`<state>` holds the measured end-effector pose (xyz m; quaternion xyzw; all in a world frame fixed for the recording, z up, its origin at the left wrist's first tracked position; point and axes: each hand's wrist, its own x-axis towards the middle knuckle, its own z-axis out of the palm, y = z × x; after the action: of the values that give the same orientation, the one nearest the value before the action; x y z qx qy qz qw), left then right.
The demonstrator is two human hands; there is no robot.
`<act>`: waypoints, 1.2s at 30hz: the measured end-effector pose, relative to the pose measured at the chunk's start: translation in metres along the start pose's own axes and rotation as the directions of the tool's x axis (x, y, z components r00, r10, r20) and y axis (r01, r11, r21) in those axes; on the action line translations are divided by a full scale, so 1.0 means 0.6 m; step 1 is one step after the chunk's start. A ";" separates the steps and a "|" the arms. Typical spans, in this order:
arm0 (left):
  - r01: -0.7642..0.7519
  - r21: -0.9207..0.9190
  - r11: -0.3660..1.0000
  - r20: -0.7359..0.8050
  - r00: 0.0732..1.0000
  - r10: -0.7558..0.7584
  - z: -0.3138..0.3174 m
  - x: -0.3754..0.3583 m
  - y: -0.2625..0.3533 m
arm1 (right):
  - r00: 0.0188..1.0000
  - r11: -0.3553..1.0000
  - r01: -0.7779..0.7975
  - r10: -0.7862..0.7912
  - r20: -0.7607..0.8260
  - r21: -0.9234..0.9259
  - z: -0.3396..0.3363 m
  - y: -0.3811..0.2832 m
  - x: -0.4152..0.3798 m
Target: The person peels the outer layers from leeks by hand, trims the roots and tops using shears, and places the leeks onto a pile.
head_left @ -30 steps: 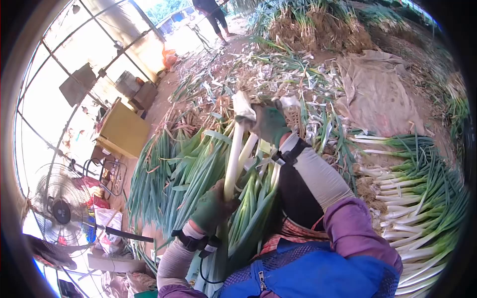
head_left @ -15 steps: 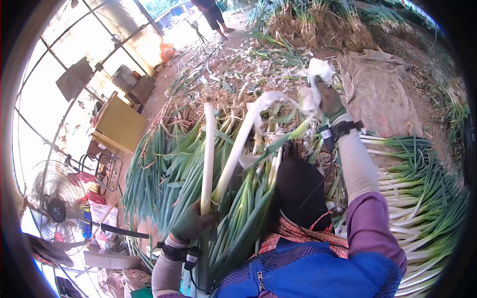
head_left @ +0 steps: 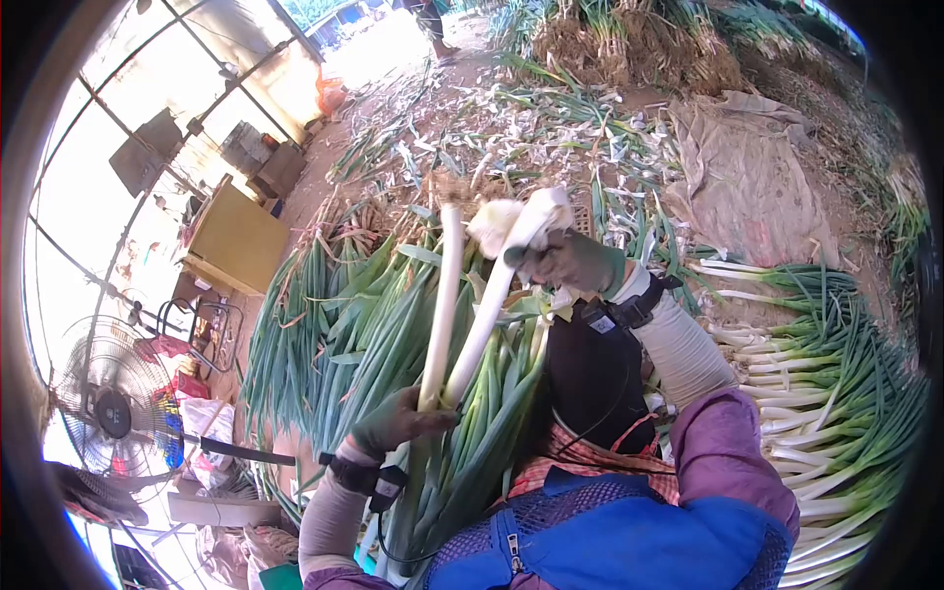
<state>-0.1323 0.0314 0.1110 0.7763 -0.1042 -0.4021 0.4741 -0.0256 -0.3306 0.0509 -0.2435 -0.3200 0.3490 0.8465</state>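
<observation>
The earth floor (head_left: 379, 162) of a bright shelter fills the upper middle of the frame, strewn with loose scraps (head_left: 531, 128) of leaf and pale skin. A metal-framed wall (head_left: 88, 157) runs along the upper left, with a yellow cabinet (head_left: 236, 236) near it and a fan (head_left: 113, 411) at the lower left. At the top of the frame, left of centre, the lower legs of another person (head_left: 433, 28) show; the rest is out of frame.

In the middle, two white stalks rise side by side from the left hand (head_left: 401, 423), close together at the base and apart higher up. The left hand is closed around their lower part, fingers curled. The left stalk (head_left: 442, 305) stands nearly upright with roots at its top; the right stalk (head_left: 484, 329) leans to the right. The right hand (head_left: 565, 261) is partly closed at the upper end of the right stalk, against loose white skin (head_left: 543, 211); its exact hold is hard to make out.

Under and beside the stalks lies a pile of green onions (head_left: 344, 334), roots toward the top of the frame, leaves toward the bottom. At the right, a row of onions (head_left: 806, 393) lies with white ends to the left and green leaves to the right. Above it is a brown cloth (head_left: 747, 187), and a root-covered heap (head_left: 629, 49) sits at the upper right.
</observation>
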 end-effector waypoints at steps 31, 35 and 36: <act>-0.163 0.643 0.748 -0.761 -0.032 0.647 -0.351 -0.451 0.347 | 0.783 -0.492 -0.520 -0.602 -0.159 -0.698 -0.248 -0.215 -0.227; 0.337 0.938 -0.085 0.026 0.177 0.984 -0.374 -0.425 0.382 | 0.489 -0.372 -0.638 -0.872 0.018 -0.674 0.022 -0.274 0.071; 0.131 0.968 0.215 -0.229 0.106 0.968 -0.338 -0.390 0.395 | 0.552 -0.571 -0.483 -0.787 0.275 -0.664 0.056 -0.271 0.099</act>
<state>-0.0868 0.1654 0.4746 0.8466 -0.2912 0.4375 0.0841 0.0540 -0.3837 0.1992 -0.8165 -0.1275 -0.5083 0.2422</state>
